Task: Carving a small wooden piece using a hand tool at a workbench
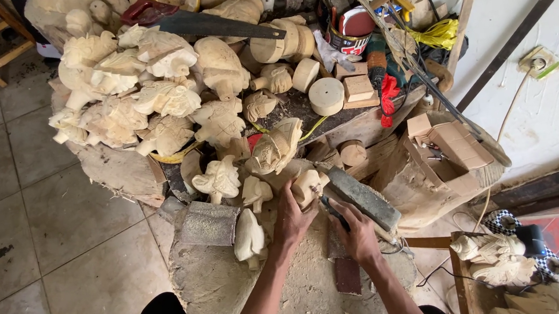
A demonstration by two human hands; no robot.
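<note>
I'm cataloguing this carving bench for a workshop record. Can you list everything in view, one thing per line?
Carved figures: many, pale wood, heaped at the bench's back left.
Small carving: one, pale, in the left hand.
Carving tool: one, dark, in the right hand, tip at the small carving.
Handsaw: one, dark blade, red handle, across the heap.
Round wooden discs: several, pale, centre back.
Open box: one, tan, right.
Tin: one, red and white inside, back.
Flat grey block: one, beside the right hand.
Floor tiles: grey, left.
Left hand: grip on the small carving.
Right hand: grip on the carving tool.
</note>
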